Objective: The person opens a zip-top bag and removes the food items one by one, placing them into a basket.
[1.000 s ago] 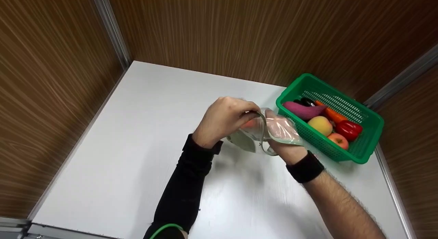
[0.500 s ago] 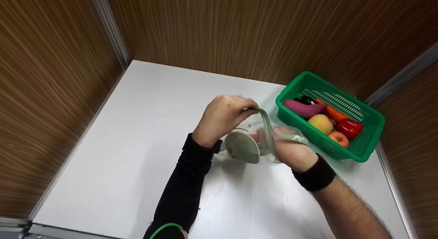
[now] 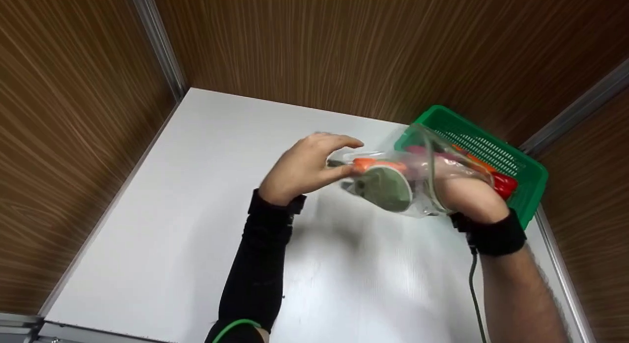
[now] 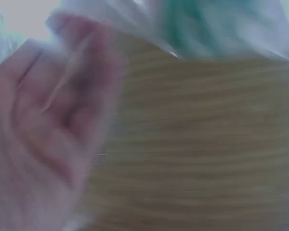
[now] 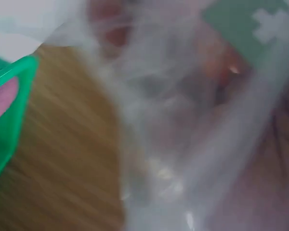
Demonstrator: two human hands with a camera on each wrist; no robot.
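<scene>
A clear plastic bag (image 3: 417, 178) hangs above the white table (image 3: 196, 195), tilted toward the basket. Inside it lie an orange vegetable (image 3: 373, 163) and a round pale-green patch (image 3: 385, 188). My right hand (image 3: 467, 195) grips the bag's right end, and plastic wraps over its fingers. In the right wrist view the blurred bag (image 5: 173, 144) fills the frame. My left hand (image 3: 304, 168) is at the bag's left end with its fingers arched apart and only the thumb touching the plastic. The left wrist view shows that hand's palm (image 4: 33, 139), blurred.
A green basket (image 3: 533, 185) stands at the table's back right, partly hidden behind the bag, with a red pepper (image 3: 506, 183) and other produce in it. Wood-grain walls (image 3: 344, 48) close in the table on three sides. A cable (image 3: 471, 284) runs along my right forearm.
The bag has risen off the table and swung right, toward the basket, with my right hand. My left hand let go of the bag's edge and spread its fingers.
</scene>
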